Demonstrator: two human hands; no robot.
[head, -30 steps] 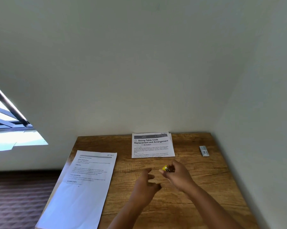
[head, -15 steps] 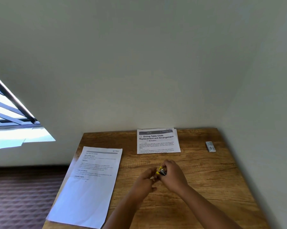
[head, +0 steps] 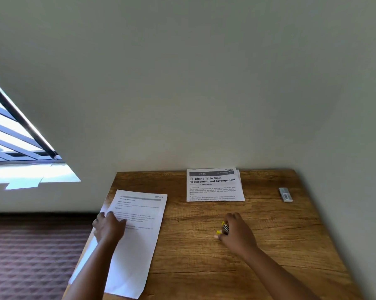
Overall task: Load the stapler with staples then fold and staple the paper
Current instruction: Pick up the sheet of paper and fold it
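A small yellow stapler is in my right hand, which is closed around it just above the middle of the wooden table. Only its yellow tips and some metal show between my fingers. My left hand rests with fingers spread on the left edge of a flat printed sheet of paper at the table's left side. A folded printed sheet lies at the back of the table. A small grey staple box sits at the back right.
The table stands in a corner, with walls behind it and to its right. The flat sheet overhangs the table's left edge above a dark patterned carpet. A window is at the far left.
My left hand has left the stapler and moved left onto the flat sheet. My right hand kept the stapler and shifted slightly right. The camera has tilted.
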